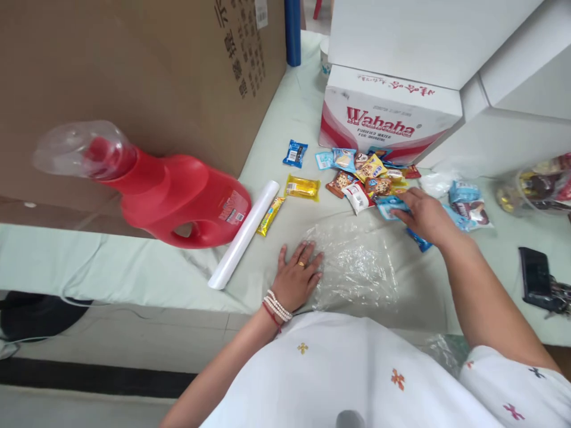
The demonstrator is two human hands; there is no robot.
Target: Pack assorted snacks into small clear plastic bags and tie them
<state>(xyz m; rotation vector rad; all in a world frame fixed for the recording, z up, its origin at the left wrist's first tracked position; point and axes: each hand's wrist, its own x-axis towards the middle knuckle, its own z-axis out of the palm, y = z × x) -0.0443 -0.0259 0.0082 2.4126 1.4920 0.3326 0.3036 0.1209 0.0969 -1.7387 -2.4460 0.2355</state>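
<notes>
My left hand (298, 273) lies flat with fingers spread on the left edge of a clear plastic sheet (357, 261) on the pale green table (134, 267). My right hand (423, 215) reaches over the sheet into a pile of small snack packets (366, 175). Its fingers are closed on a light blue packet (390, 205) at the pile's near edge. A yellow packet (303, 187), a thin yellow bar (270, 216) and a blue packet (295, 153) lie apart, left of the pile.
A red detergent jug (178, 199) lies on its side at the left, next to a white roll (244, 235). A big cardboard box (134, 77) stands behind. A Wahaha carton (388, 116) backs the pile. A black phone (535, 276) and a bag of snacks (535, 190) sit at right.
</notes>
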